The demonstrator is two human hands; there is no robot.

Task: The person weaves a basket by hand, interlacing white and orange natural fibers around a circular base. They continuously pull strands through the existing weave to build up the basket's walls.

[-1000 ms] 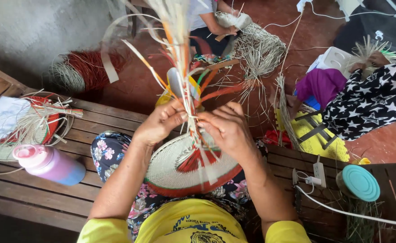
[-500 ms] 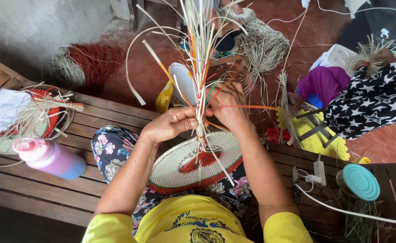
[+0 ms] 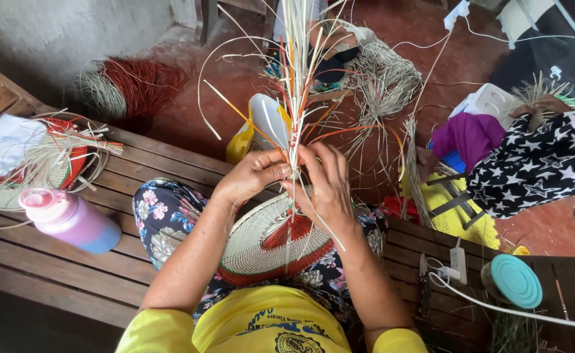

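- Two hands meet above a round woven disc that lies on the person's lap, cream over most of its face, with a red wedge at the middle and a red rim.
- From the disc's centre a bundle of straws rises upright, pale with some orange and red strands, fanning out towards the top.
- The left hand has its grip closed on the bundle just above the disc, thumb and fingers pinching the strands.
- The right hand is on the other side of the bundle, fingers curled around it and touching the strands; its grip is partly closed on them.
- The lap is covered by a floral cloth, and the person wears a yellow shirt.
- The person sits on a slatted wooden surface.
- To the left on the surface lies a pink bottle on its side, and beyond it a second woven piece with loose straws.
- To the right on the surface stands a jar with a teal lid, beside a white cable and plug.
- On the red floor beyond lie bunches of red and pale straw.
- At the far right another person, in star-patterned cloth, sits near a yellow mat.
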